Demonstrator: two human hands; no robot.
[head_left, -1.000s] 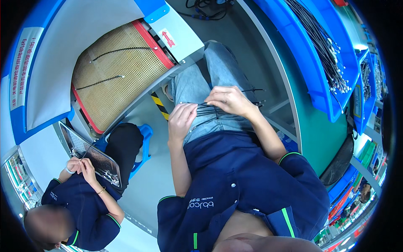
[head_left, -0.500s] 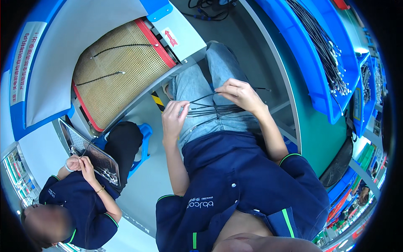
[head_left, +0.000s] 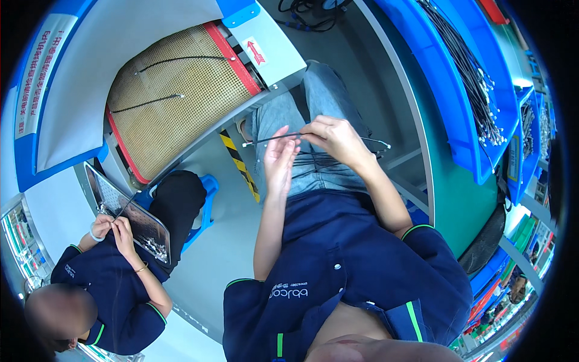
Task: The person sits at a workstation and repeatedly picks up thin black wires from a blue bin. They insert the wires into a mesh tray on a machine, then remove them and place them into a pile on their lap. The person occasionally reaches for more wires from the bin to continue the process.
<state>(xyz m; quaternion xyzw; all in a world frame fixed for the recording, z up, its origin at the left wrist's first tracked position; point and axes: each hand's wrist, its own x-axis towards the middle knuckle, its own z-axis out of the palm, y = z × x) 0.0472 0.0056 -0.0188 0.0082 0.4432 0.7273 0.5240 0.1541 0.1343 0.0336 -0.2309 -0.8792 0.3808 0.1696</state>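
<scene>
My right hand point(head_left: 333, 140) pinches one thin black cable point(head_left: 271, 139) with a metal tip, holding it level above my lap. My left hand point(head_left: 279, 164) is raised beside it with fingers spread, palm toward the cable, holding nothing. A bundle of several more black cables point(head_left: 329, 160) lies across my jeans under both hands, ends reaching right.
A tan mesh conveyor belt point(head_left: 181, 102) with two black cables on it runs at upper left. A seated co-worker point(head_left: 114, 271) at lower left handles a cable over a metal tray point(head_left: 129, 214). Blue bins point(head_left: 470, 90) of cables line the bench on the right.
My right hand has lifted a single cable clear of the bundle on my lap. My left hand has let go of the bundle and risen with its fingers apart.
</scene>
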